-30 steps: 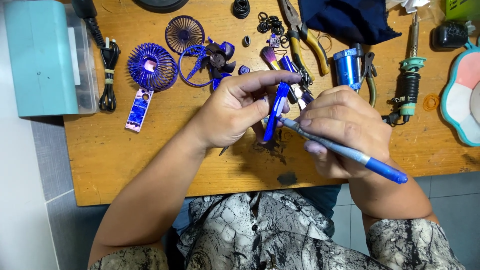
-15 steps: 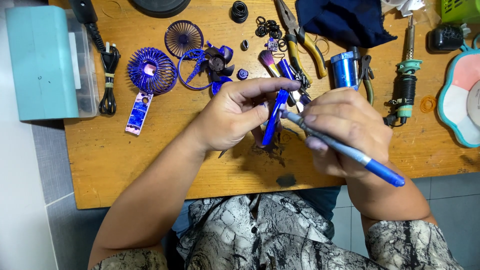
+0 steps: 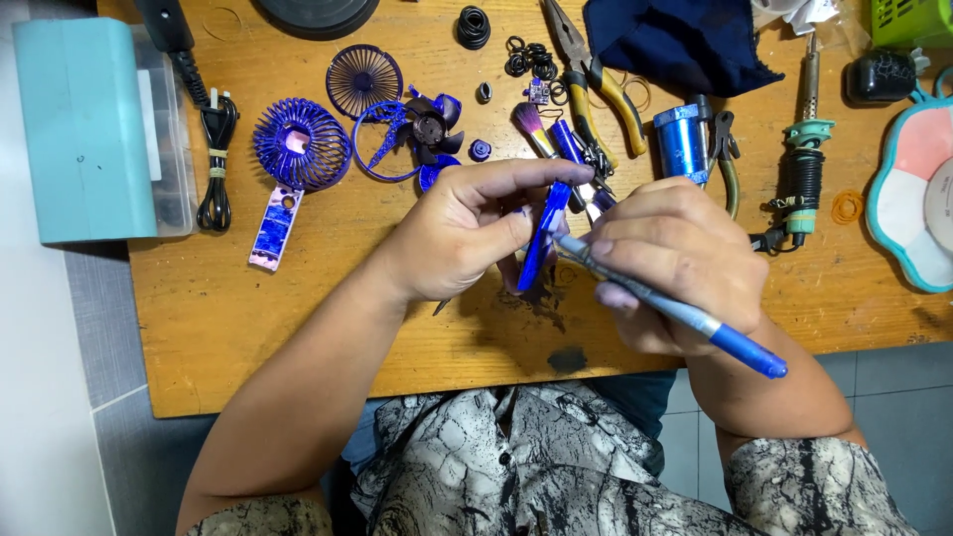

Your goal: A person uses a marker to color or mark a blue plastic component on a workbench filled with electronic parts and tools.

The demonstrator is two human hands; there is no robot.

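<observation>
Both hands had barely shifted since the earlier frame. Left hand (image 3: 462, 238) pinched a blue plastic piece (image 3: 541, 238) above the tabletop (image 3: 298, 308); right hand (image 3: 675, 263) gripped a blue-handled tool (image 3: 685, 318) against it. A slip might jab fingers or snap the piece. Tool tip stayed hidden.

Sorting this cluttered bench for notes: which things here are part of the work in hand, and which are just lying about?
In hand:
left hand pinching a narrow blue plastic piece
right hand holding a blue-handled tool, tip against that piece

Lying about:
round blue grille
dark fan blade
pliers
soldering iron
teal box
</observation>
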